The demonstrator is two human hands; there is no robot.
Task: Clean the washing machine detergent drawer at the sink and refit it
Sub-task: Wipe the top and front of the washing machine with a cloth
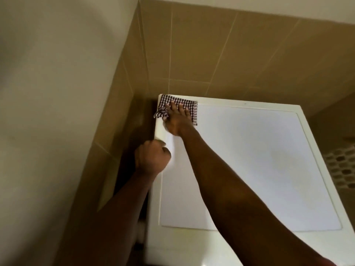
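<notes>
A white washing machine (259, 160) fills the lower right, seen from above. On its far left corner lies a dark-and-white checked cloth (189, 105). My right hand (177, 120) rests flat on that cloth with its fingers spread, pressing it to the lid. My left hand (151, 158) is curled into a fist at the machine's left edge, and I cannot see anything inside it. The detergent drawer is out of view.
Tan tiled walls (221, 54) stand right behind and to the left of the machine. A narrow dark gap (138, 131) runs between the left wall and the machine's side. A patterned surface (343, 166) shows at the right edge.
</notes>
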